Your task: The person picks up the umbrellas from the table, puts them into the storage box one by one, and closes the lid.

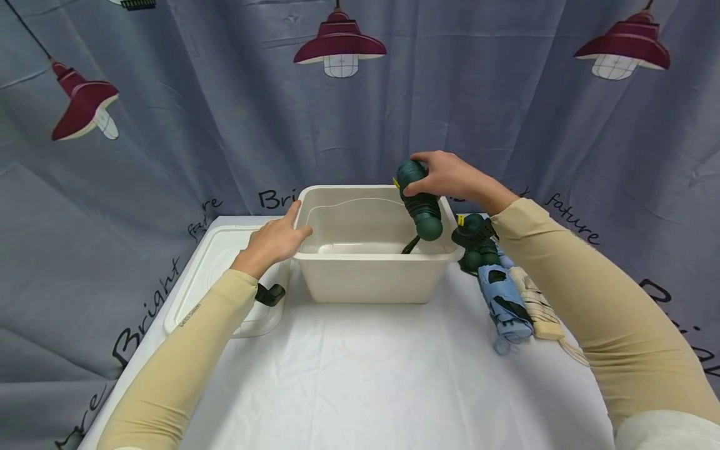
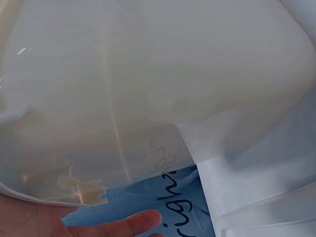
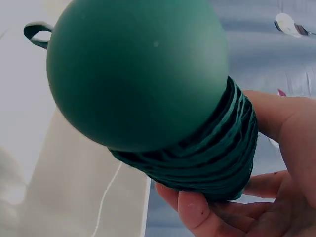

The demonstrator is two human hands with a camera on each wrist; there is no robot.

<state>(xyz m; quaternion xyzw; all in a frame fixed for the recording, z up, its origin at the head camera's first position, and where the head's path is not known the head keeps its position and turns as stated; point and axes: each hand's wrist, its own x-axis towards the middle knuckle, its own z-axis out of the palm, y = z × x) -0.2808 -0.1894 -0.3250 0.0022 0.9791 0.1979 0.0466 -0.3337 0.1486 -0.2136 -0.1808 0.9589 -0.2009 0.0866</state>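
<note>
My right hand point(image 1: 447, 178) grips a dark green folded umbrella point(image 1: 419, 203), fingers and thumb around its wrapped part. It is tilted over the right side of a cream plastic tub point(image 1: 377, 275), its rounded end pointing down. In the right wrist view, the smooth round green end point(image 3: 138, 74) fills the upper part, with a small strap loop point(image 3: 37, 33) beside it. My left hand point(image 1: 275, 240) is at the tub's left rim, thumb and index finger extended. The left wrist view shows its straight finger point(image 2: 133, 224) beside the tub wall point(image 2: 98, 98).
On the table's right lie another dark green folded umbrella point(image 1: 478, 240), a blue one point(image 1: 505, 306) with dark patches and a beige one point(image 1: 540, 306) with trailing cords. A white lid point(image 1: 208, 269) lies left of the tub, partly under my left arm. A printed curtain point(image 1: 236, 112) hangs behind.
</note>
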